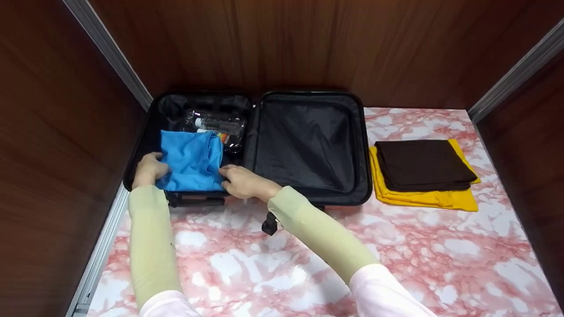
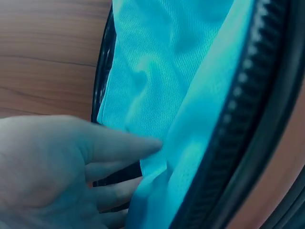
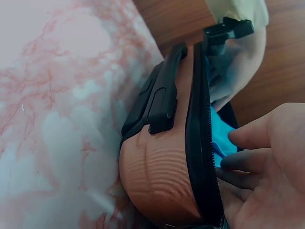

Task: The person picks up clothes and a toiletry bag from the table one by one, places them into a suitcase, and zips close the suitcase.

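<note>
A folded blue cloth [image 1: 189, 160] with a fine mesh weave lies in the left half of an open suitcase [image 1: 368, 176]. My left hand [image 1: 150, 169] is at the cloth's left edge. Its thumb [image 2: 143, 145] lies straight over the fabric, while the other fingers extend along the edge, their tips partly hidden by cloth. On the opposite side, my right hand [image 1: 242, 180] touches the cloth's right edge near the front rim. In the right wrist view its thumb and index finger stand apart by the blue fabric, and the lower fingers reach down inside the rim.
Behind the cloth, a clear pouch [image 1: 238, 125] with small bottles sits in the suitcase. The dark-lined right half [image 1: 304, 149] lies open beside it. A folded dark brown cloth [image 1: 423, 165] rests on yellow cloth [image 1: 454, 200] at the right. Wooden panels [image 1: 299, 48] enclose the marbled table [image 1: 246, 268].
</note>
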The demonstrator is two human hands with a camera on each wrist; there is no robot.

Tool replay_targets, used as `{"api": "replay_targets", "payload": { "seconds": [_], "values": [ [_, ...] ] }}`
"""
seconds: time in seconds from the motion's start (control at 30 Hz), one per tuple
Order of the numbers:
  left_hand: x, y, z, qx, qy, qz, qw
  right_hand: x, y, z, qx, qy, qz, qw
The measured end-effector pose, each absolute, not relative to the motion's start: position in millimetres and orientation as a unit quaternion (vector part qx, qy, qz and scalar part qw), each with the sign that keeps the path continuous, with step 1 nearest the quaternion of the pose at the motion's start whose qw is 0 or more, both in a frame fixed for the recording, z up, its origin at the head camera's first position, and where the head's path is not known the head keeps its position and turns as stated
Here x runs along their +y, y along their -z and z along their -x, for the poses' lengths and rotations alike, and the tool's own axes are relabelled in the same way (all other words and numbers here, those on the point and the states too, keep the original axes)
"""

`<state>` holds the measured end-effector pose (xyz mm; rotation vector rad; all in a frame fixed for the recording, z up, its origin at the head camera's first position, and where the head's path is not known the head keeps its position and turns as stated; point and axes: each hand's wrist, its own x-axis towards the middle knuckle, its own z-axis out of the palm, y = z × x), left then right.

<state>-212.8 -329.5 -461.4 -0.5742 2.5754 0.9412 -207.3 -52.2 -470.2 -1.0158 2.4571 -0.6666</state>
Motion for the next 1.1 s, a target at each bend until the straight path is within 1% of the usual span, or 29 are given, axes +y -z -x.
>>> {"api": "replay_targets", "payload": {
  "seconds": [0.13, 0.47, 0.67, 0.83, 1.1],
  "values": [
    [-325, 460, 215, 0.907, -0.34, 0.185, 0.166, -51, 471, 207, 0.875, 0.252, 0.365, 0.191],
    [-305, 453, 229, 0.924, -0.331, 0.162, 0.103, -49, 473, 206, 0.866, 0.314, 0.347, 0.177],
    [-290, 449, 235, 0.926, -0.337, 0.151, 0.085, -46, 472, 207, 0.853, 0.361, 0.337, 0.17],
    [-281, 448, 237, 0.919, -0.354, 0.156, 0.073, -42, 469, 210, 0.848, 0.392, 0.322, 0.151],
    [-265, 440, 237, 0.916, -0.374, 0.141, 0.039, -34, 466, 215, 0.838, 0.442, 0.294, 0.123]
  ]
}}
